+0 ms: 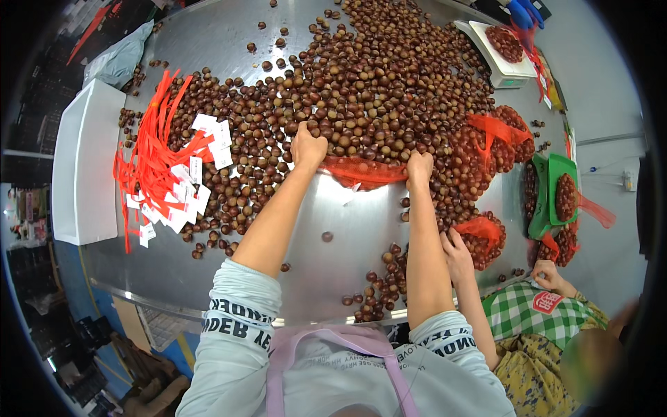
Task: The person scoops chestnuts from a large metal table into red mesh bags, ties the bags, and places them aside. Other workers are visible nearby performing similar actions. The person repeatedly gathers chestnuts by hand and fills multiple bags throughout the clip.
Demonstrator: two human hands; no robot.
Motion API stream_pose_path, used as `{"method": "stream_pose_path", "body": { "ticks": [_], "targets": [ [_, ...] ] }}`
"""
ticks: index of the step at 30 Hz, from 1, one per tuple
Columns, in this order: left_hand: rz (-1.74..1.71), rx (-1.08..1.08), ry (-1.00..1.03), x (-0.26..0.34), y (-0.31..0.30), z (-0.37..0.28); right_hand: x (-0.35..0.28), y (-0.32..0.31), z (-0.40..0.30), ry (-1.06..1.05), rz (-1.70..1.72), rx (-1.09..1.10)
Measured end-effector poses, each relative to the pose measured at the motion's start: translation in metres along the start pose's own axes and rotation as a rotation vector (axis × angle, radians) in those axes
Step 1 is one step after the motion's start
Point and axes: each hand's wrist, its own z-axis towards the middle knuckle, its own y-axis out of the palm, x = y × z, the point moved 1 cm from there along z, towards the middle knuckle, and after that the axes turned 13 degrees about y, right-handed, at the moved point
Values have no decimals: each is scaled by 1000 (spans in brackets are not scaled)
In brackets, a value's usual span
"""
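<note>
Between my two hands stretches a red mesh net bag (pixel 365 173), low and wide on the steel table (pixel 307 292), its edge against a large heap of brown chestnuts (pixel 365 94). My left hand (pixel 308 148) grips the bag's left end, and my right hand (pixel 420 168) holds its right end. Some chestnuts show through the mesh. A small white tag (pixel 352 191) lies at the bag's near edge. Left of my hands, a bundle of red net strips (pixel 156 135) with white printed tags (pixel 180 193) rests on the chestnuts.
A white bin (pixel 86 167) stands at the left. Filled red net bags (pixel 482 240) lie at the right, near a co-worker's hands (pixel 459 258). Farther right are a white scale (pixel 500 68) with a filled bag and a green scale (pixel 547 187). Loose chestnuts (pixel 378 294) lie near the front edge.
</note>
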Motion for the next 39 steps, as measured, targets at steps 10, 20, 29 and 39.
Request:
{"method": "stream_pose_path", "body": {
  "ticks": [10,20,29,39],
  "targets": [
    [-424,-289,-73,17,-1,39,-22,19,-1,-217,-119,149],
    [-367,-296,-91,18,6,49,-18,32,2,-220,268,245],
    [-194,-518,49,15,14,77,-59,25,25,-52,83,-345],
    [-138,-707,208,40,46,108,-101,39,13,11,-369,-569]
  ]
}}
